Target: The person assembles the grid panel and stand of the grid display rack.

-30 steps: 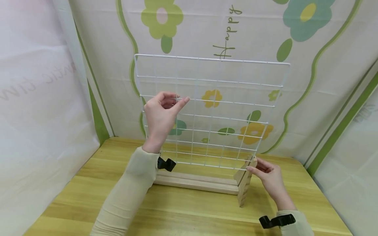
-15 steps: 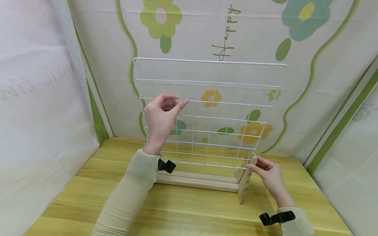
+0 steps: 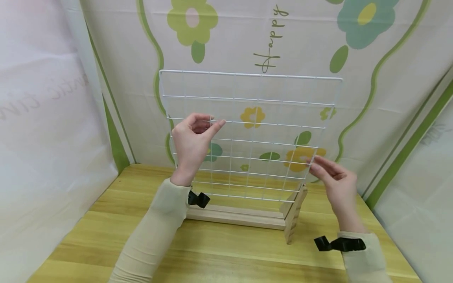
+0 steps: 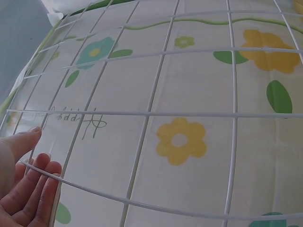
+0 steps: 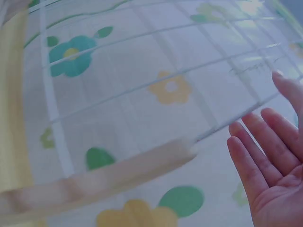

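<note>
A white wire grid panel (image 3: 251, 75) leans back upright on a light wooden stand. In the head view, the stand's base rail (image 3: 237, 219) runs under the grid and its right end post (image 3: 294, 220) meets the grid's lower right corner. My left hand (image 3: 192, 143) grips the wires at the grid's left part, thumb in front and fingers behind, as the left wrist view also shows. Higher than the post, my right hand (image 3: 337, 186) is at the grid's right edge wire. Its fingers (image 5: 265, 156) look extended and loose in the right wrist view. The stand's left end is hidden behind my left arm.
A wood-grain table (image 3: 226, 255) carries the stand. Behind it hangs a pale cloth backdrop (image 3: 304, 35) with flowers and lettering, and white cloth walls (image 3: 46, 129) close in both sides. Black straps (image 3: 339, 243) sit at my cuffs.
My right hand has left the stand's right post and moved up along the grid's right edge. The grid's top has dropped slightly in view; my left hand stays nearly in place.
</note>
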Motion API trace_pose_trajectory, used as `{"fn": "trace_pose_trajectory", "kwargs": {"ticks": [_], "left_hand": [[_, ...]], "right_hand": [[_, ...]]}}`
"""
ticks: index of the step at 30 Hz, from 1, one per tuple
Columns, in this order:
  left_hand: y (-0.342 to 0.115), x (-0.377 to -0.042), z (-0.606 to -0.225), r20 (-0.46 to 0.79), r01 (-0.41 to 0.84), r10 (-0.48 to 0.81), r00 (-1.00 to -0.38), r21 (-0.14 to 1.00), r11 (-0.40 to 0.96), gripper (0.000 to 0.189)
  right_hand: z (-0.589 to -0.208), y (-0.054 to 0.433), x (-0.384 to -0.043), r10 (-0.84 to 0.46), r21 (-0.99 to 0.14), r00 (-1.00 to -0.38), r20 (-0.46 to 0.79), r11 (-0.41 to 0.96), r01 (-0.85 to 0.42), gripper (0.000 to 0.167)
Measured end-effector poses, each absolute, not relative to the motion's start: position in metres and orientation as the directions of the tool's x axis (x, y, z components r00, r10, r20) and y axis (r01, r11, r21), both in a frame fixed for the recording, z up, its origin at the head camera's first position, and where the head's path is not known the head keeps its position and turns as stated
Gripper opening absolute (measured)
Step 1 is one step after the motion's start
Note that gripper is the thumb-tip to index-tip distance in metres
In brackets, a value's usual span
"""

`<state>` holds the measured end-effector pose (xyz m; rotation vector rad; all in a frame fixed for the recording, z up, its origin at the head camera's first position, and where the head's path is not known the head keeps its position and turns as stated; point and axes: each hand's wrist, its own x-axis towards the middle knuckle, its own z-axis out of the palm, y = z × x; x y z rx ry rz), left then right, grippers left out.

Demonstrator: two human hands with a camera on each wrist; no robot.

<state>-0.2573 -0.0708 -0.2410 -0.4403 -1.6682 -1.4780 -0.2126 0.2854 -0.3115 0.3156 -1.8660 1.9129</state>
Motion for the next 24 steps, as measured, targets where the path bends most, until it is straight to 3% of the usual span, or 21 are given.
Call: {"fn": "trace_pose_trajectory", "kwargs": {"ticks": [6, 14, 24], "left_hand": [[-0.072, -0.257, -0.242, 0.767, 0.73, -0.248, -0.591, 0.64, 0.238, 0.027], [-0.084, -0.25, -0.247, 0.757, 0.731, -0.204, -0.62, 0.653, 0.2, 0.033], [-0.122, -0.225, -0.241, 0.736, 0.708, -0.348, -0.581, 0.668, 0.231, 0.023]], "right_hand": [[-0.274, 0.273, -0.22, 0.2, -0.85, -0.83, 0.521, 0.028, -0.526, 0.036], [-0.271, 0.271, -0.224, 0.199, -0.811, -0.79, 0.58, 0.049, -0.583, 0.031], [-0.273, 0.27, -0.226, 0.216, -0.796, -0.772, 0.598, 0.041, -0.605, 0.027]]}}
